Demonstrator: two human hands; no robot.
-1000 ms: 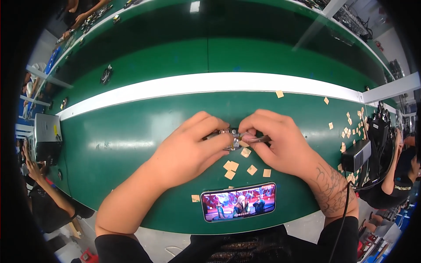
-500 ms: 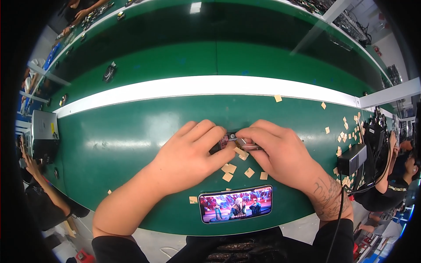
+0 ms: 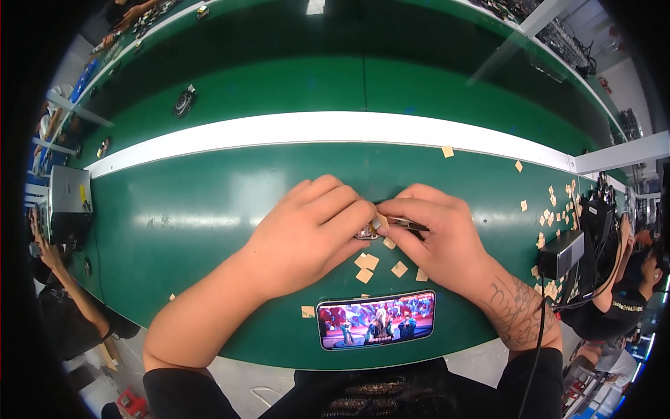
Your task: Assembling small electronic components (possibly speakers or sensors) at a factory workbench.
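Over the green bench [image 3: 167, 237], my left hand [image 3: 303, 241] is closed round a small electronic device [image 3: 367, 232] with a shiny metallic part showing. Fingers hide most of that device. My right hand [image 3: 443, 234] pinches slim dark tweezers [image 3: 410, 224], their tips reaching toward the device. A small tan square piece [image 3: 381, 221] sits at the tweezer tips, against the device; whether it is attached cannot be made out. Just nearer to me lie several loose tan squares [image 3: 366, 262]. A phone [image 3: 377, 322] playing a video lies between my forearms.
More tan squares [image 3: 550, 202] are scattered at the right, around a black box [image 3: 560, 254] with a cable. A grey metal case [image 3: 70, 202] stands at the left end. A white rail [image 3: 335, 127] crosses behind my hands. Other people work on both sides.
My left hand has turned over the device, covering more of it. A tan square now shows at the tweezer tips, near the device. The view has shifted slightly.
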